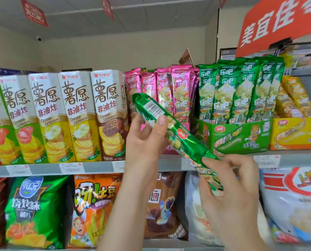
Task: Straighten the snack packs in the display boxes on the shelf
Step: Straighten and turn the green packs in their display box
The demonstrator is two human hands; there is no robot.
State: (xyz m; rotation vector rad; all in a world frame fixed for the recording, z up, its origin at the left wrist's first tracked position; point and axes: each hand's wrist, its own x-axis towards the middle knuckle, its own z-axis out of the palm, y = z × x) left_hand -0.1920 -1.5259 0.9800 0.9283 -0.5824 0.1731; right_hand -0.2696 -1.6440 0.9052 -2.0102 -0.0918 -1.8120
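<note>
Fingers [161, 122] of the left hand [147, 138] curl round the upper end of a long green foil snack pack [182, 135], one fingertip on its white printed label. The right hand [231, 180] pinches the pack's lower end. The pack hangs slanted in the open air to the left of and in front of the green cardboard display box [241, 136], its lower end dropping below the box's front edge and across the grey shelf lip [96, 167]. Inside that box, upright green foil packs [241, 91] stand pressed side by side, rising well above its low front wall. Just left of the box lean pink foil packs [180, 91]. A yellow cardboard display box [296, 134] stands just beside its right wall.
</note>
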